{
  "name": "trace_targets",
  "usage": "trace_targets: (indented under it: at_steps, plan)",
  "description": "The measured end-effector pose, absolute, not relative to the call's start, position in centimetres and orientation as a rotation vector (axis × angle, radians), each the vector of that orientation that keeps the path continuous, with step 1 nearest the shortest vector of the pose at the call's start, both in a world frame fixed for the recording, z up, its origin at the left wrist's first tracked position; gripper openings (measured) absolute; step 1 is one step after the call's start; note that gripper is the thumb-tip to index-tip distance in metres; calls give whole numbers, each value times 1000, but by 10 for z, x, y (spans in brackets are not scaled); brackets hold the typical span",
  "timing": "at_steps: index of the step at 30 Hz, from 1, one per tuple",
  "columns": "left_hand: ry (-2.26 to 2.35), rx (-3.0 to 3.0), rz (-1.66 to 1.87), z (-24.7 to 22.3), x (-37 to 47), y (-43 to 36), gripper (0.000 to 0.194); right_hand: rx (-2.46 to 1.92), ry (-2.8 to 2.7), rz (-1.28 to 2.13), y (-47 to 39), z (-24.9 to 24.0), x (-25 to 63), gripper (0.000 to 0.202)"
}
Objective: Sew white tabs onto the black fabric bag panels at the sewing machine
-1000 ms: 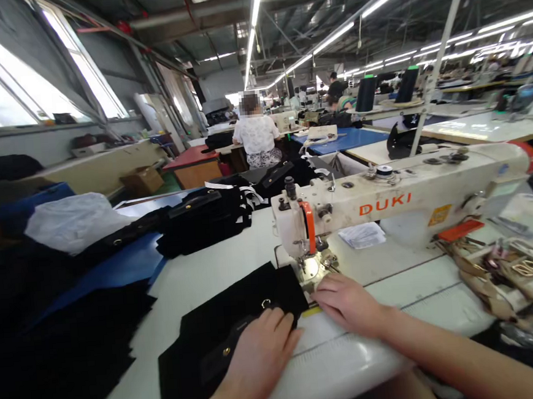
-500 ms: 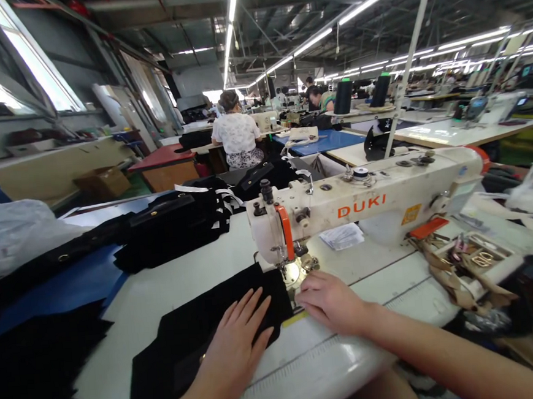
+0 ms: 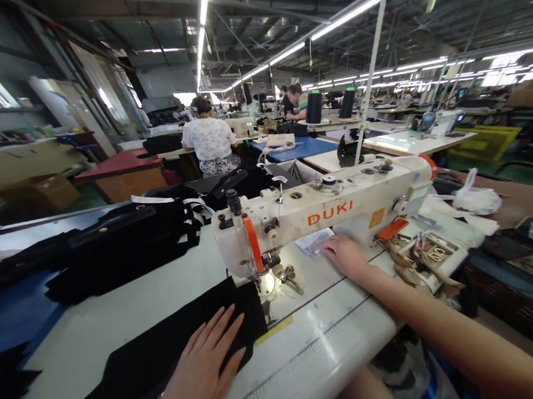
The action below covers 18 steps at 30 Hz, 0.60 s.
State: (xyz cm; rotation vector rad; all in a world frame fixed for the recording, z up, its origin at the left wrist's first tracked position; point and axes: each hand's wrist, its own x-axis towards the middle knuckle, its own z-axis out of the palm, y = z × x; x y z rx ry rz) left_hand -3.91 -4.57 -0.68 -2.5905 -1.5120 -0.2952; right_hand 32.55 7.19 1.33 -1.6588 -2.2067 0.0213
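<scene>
My left hand (image 3: 205, 364) lies flat on a black fabric piece (image 3: 135, 351), its fingers stretched out towards the sewing machine (image 3: 323, 210). The fabric's far right corner lies just beside the needle plate (image 3: 266, 284). Beneath the machine's arm, my right hand (image 3: 348, 257) is at the right edge of some white printed labels (image 3: 313, 244), its fingers bent and pinched together on them. How many labels are between the fingertips is hidden. A metal guide (image 3: 290, 279) sits right of the needle area.
Black fabric pieces with white strips (image 3: 126, 241) are piled behind and left of the machine. At right stands a small parts tray (image 3: 455, 252) with metal rings and tan straps. A thread stand pole (image 3: 372, 74) rises behind. A co-worker (image 3: 208, 136) sits ahead, facing away.
My right hand has moved from beside the needle plate, away and to the right, to the white labels. My left hand stays flat on the black fabric. The view has turned right.
</scene>
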Motion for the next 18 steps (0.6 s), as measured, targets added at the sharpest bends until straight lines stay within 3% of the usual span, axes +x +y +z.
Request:
trace_targets:
  at_steps: [5, 9, 18]
  plan:
    - [-1484, -2582, -436, 6, -34, -47, 51, -1600, -2172, -19, 69, 17, 330, 22]
    - [-1638, -2634, -766, 21, -16, -56, 45, -1510, -2164, -52, 59, 28, 331, 21]
    - [-2952, -2488, -2000, 33, 40, -65, 55, -883, -2298, 88, -27, 27, 223, 24]
